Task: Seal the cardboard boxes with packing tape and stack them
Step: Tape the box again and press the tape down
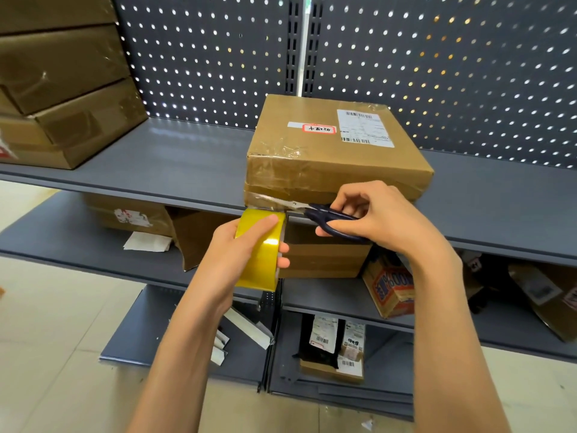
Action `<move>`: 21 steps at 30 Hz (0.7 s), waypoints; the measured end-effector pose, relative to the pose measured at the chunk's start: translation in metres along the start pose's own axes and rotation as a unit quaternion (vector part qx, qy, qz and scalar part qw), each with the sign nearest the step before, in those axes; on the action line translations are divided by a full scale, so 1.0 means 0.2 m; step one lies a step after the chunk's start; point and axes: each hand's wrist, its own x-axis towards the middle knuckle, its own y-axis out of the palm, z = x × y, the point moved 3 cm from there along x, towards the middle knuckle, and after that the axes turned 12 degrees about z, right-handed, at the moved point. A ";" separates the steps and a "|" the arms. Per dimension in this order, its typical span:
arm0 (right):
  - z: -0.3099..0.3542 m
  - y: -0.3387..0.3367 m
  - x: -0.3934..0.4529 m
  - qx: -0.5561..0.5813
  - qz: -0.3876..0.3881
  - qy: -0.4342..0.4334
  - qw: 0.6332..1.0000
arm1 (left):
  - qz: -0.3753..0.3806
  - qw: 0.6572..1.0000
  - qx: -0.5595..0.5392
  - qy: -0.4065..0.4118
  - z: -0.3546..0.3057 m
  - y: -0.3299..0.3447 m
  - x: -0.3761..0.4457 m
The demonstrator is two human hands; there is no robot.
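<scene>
We face a rack of shelves. On the top shelf, a box sits at the front edge, right of centre. A stack of boxes stands at the far left of that shelf. Behind both is a pegboard. Just before the box, our left hand holds a tape roll, and to its right our right hand holds scissors, blades touching the box's lower front edge. Lower shelves hold more parcels.
</scene>
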 end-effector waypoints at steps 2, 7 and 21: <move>0.03 -0.02 -0.03 0.004 -0.018 -0.017 1.000 | 0.004 1.000 -0.006 0.015 -0.03 0.00 -0.02; 0.08 -0.08 -0.11 0.012 -0.120 -0.052 0.991 | 0.031 0.997 0.001 0.072 -0.12 0.04 -0.07; -0.33 -0.30 -0.27 -0.010 -0.390 0.216 0.895 | 0.115 0.992 0.020 0.040 -0.07 0.24 -0.04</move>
